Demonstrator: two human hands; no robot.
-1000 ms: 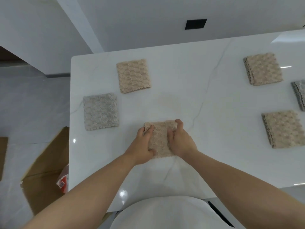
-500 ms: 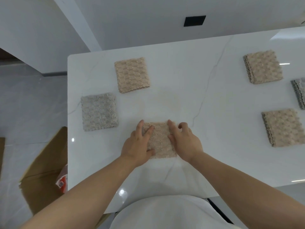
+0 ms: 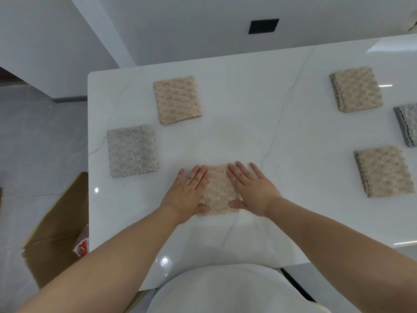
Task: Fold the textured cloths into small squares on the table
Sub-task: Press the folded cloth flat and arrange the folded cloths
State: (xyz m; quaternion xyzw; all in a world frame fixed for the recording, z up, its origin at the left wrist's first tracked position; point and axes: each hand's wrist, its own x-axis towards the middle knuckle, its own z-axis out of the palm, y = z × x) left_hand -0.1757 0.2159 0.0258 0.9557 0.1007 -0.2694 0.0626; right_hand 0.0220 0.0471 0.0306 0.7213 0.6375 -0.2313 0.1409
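A small folded beige textured cloth lies near the front middle of the white marble table. My left hand lies flat on its left side with straight fingers. My right hand presses flat on its right side, thumb along the near edge. A folded beige cloth sits at the back left and a folded grey cloth at the left. Stacks of folded cloths lie at the right: a beige stack, a grey stack cut by the frame edge, and a second beige stack.
A cardboard box stands on the floor off the table's left edge, with a red-and-white packet beside it. A white wall with a black plate runs behind the table.
Both hands have gone from curled fingers gripping the cloth to flat, straight fingers pressing down on it. The cloth now lies flat as a small square.
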